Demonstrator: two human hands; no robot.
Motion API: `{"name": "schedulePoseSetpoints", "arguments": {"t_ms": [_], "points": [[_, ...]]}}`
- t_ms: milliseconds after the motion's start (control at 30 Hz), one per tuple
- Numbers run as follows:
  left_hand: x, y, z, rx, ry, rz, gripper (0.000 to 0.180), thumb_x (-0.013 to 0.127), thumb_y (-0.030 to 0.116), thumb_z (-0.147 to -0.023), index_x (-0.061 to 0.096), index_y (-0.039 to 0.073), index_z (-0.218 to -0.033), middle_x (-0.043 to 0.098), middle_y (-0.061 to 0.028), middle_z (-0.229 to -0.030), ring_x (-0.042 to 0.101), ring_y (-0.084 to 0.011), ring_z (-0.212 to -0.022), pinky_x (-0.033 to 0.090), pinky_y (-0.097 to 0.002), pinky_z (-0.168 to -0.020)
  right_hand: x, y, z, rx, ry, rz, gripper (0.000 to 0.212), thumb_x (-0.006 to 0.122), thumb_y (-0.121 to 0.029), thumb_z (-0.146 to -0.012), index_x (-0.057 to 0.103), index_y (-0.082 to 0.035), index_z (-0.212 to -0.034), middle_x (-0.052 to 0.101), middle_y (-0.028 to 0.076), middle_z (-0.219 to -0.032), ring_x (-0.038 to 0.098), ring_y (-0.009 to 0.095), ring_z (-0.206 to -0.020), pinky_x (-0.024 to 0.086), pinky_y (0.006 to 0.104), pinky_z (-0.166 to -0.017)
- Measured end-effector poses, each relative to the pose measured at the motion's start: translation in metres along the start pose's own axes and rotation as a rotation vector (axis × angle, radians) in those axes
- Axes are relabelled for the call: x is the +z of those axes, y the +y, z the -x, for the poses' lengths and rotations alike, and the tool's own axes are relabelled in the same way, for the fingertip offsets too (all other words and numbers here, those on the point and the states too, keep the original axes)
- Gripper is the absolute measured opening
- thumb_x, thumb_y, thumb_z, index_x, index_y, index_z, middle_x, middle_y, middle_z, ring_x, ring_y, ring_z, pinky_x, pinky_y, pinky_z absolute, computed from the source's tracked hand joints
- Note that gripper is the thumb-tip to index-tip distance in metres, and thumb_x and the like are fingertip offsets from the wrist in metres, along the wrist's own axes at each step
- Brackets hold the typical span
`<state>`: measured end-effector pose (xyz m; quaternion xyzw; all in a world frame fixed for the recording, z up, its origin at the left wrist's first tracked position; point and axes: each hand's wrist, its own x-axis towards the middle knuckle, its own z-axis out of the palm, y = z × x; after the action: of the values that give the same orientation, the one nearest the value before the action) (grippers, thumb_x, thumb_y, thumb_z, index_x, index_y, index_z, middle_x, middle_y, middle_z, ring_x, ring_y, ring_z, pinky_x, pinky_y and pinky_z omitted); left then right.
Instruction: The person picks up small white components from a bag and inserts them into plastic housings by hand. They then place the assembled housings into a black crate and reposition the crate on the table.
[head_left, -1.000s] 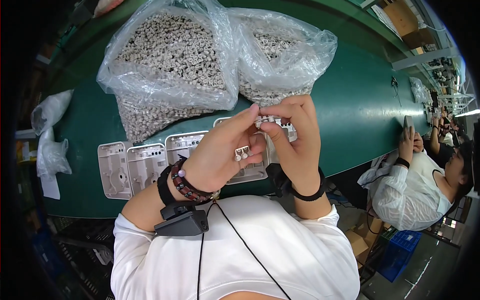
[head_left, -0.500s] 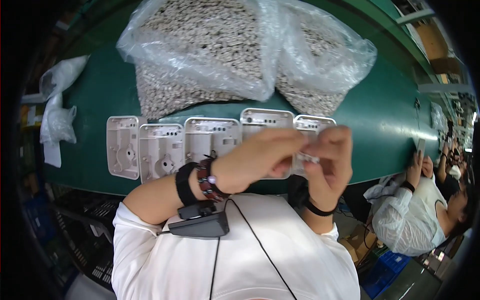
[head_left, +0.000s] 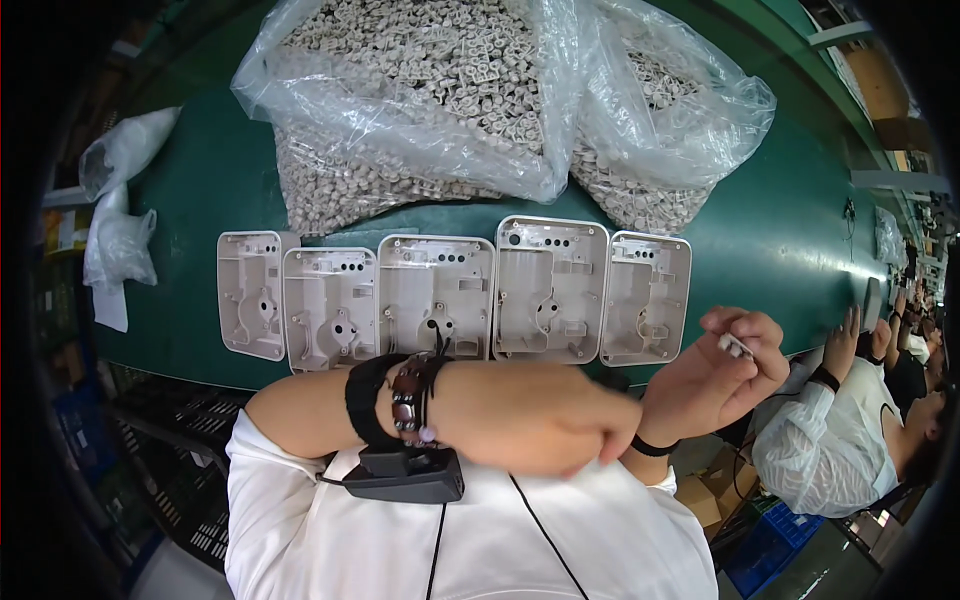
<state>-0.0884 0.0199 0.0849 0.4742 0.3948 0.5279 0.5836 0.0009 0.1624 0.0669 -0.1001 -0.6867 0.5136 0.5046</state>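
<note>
Worktop (head_left: pixel 770 255), green: open surface from the casings toward the right end. Open pale casings (head_left: pixel 408 290), five, rowed along the near edge. Clear bags (head_left: pixel 420 145) of small parts, two, toward the far edge. Right hand (head_left: pixel 722 375), over the near edge: fingers pinching a small pale part (head_left: pixel 735 346). Left hand (head_left: pixel 545 418), blurred, folded; contents cannot be told.

White short-sleeved shirt (head_left: pixel 460 545), with thin black cords (head_left: pixel 438 550) running down its front and a black box-shaped device (head_left: pixel 405 480) near the left wrist. Left wrist: broad black band (head_left: pixel 370 400), brown beaded bracelet (head_left: pixel 407 405). Right wrist: narrow black band (head_left: pixel 655 448).
</note>
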Motion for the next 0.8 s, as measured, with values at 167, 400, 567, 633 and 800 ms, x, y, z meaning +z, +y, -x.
{"name": "schedulePoseSetpoints", "arguments": {"t_ms": [167, 400, 567, 633, 800], "points": [[-0.037, 0.07, 0.028, -0.077, 0.176, -0.874, 0.007, 0.043, 0.01, -0.09, 0.048, 0.005, -0.091, 0.05, -0.0132, -0.066, 0.051, -0.0305, -0.058, 0.04, -0.0352, -0.053, 0.001, -0.002, -0.003, 0.018, 0.002, -0.074, 0.025, 0.046, -0.029, -0.095, 0.044, -0.005, -0.093, 0.046, 0.008, -0.088, 0.042, 0.018, -0.069, 0.037, 0.0307, -0.064], [-0.152, 0.1, 0.048, -0.293, 0.723, -0.872, 0.015, 0.038, -0.002, -0.085, 0.048, 0.003, -0.093, 0.054, -0.005, -0.083, 0.053, -0.0136, -0.078, 0.045, -0.0262, -0.071, -0.01, 0.005, -0.008, 0.049, -0.029, -0.099, 0.024, 0.047, -0.028, -0.095, 0.043, -0.005, -0.092, 0.046, 0.008, -0.086, 0.041, 0.016, -0.067, 0.036, 0.0285, -0.061], [-0.173, 0.073, 0.039, -0.361, 0.751, -0.843, 0.026, 0.057, 0.023, -0.085, 0.049, 0.004, -0.101, 0.058, -0.015, -0.079, 0.056, -0.0358, -0.074, 0.044, -0.0427, -0.063, -0.02, 0.011, -0.006, 0.089, -0.079, -0.043, 0.021, 0.05, -0.023, -0.093, 0.042, -0.004, -0.093, 0.05, 0.013, -0.084, 0.046, 0.016, -0.069, 0.042, 0.0273, -0.062], [-0.157, 0.069, 0.03, -0.384, 0.661, -1.34, 0.025, 0.056, 0.025, -0.086, 0.05, 0.005, -0.099, 0.059, -0.0145, -0.083, 0.057, -0.0352, -0.076, 0.044, -0.0424, -0.065, -0.023, 0.014, -0.009, 0.093, -0.047, -0.039, 0.02, 0.05, -0.022, -0.093, 0.042, -0.004, -0.093, 0.05, 0.013, -0.085, 0.046, 0.016, -0.069, 0.042, 0.027, -0.062], [-0.167, 0.057, 0.023, -0.376, 0.577, -1.666, 0.025, 0.055, 0.029, -0.088, 0.05, 0.006, -0.097, 0.061, -0.0146, -0.087, 0.057, -0.0357, -0.08, 0.045, -0.0414, -0.067, -0.024, 0.017, -0.017, 0.151, 0.025, -0.077, 0.017, 0.05, -0.019, -0.092, 0.042, -0.003, -0.094, 0.05, 0.013, -0.087, 0.047, 0.016, -0.071, 0.043, 0.0262, -0.063]]}}
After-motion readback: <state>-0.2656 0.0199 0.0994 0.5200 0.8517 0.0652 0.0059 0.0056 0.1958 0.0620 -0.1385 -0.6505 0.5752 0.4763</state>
